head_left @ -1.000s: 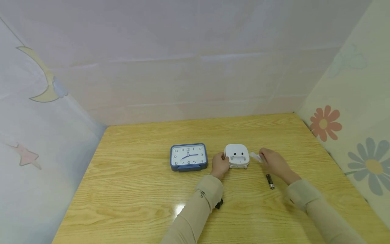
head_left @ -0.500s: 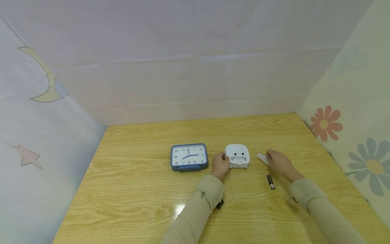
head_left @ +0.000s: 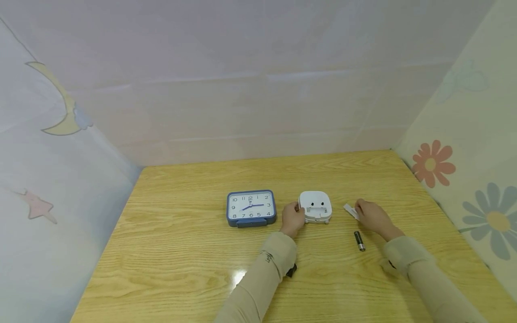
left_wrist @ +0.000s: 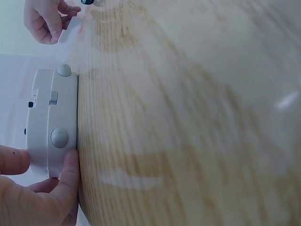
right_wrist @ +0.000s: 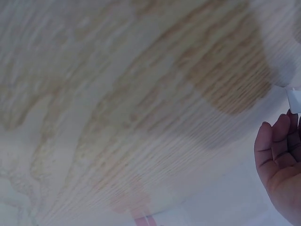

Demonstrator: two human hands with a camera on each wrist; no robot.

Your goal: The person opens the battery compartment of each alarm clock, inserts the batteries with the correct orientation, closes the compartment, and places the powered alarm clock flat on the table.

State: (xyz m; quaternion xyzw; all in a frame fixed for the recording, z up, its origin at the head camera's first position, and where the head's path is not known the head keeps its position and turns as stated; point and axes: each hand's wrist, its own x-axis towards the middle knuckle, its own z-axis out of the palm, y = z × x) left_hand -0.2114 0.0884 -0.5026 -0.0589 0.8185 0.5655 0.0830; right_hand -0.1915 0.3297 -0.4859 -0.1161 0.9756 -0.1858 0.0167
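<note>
In the head view, my left hand (head_left: 293, 217) grips the left side of a small white rounded device (head_left: 315, 197), which has two black knobs, an open battery compartment and little round feet. The left wrist view shows the thumb on one face of the device (left_wrist: 40, 127) and fingers at its other face, by the tabletop. To the right, my right hand (head_left: 373, 217) pinches a flat white strip, apparently a battery cover (head_left: 350, 211), low over the table. Only part of this cover (right_wrist: 295, 101) shows in the right wrist view. A black-and-silver battery (head_left: 359, 241) lies just nearer than the right hand.
Left of the device, a blue rectangular alarm clock (head_left: 251, 207) lies face up. A small black object (head_left: 291, 270) is partly hidden by the left sleeve (head_left: 278, 251). The wooden table (head_left: 173, 251) meets printed cloth walls at the back and sides.
My right hand has moved right, away from the white device, carrying the cover lower toward the table. The left hand keeps its hold on the device.
</note>
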